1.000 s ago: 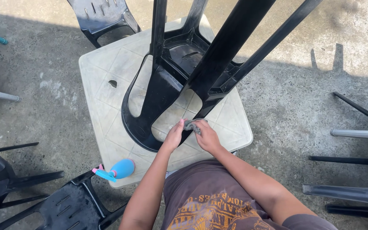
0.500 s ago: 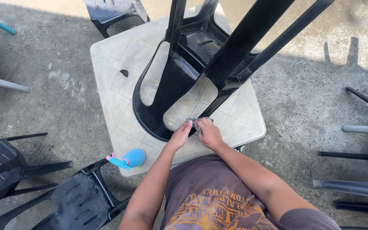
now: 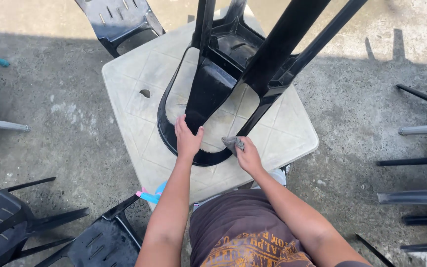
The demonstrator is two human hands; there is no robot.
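Resting flat and open on the upturned black chair (image 3: 208, 94), left hand (image 3: 187, 140); right hand (image 3: 247, 156) clamped on a grey cloth (image 3: 233, 143).

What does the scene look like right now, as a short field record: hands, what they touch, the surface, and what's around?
left hand: flat on the black plastic chair, on its curved back rim
right hand: pinching a small grey cloth against the same rim
chair: upside down, legs pointing up toward the camera
surface: square off-white plastic table, dirty, small hole near the left side
ground: concrete floor, part in shade
around: more black chairs lying lower left; a blue and pink item under the table's near edge, kind unclear
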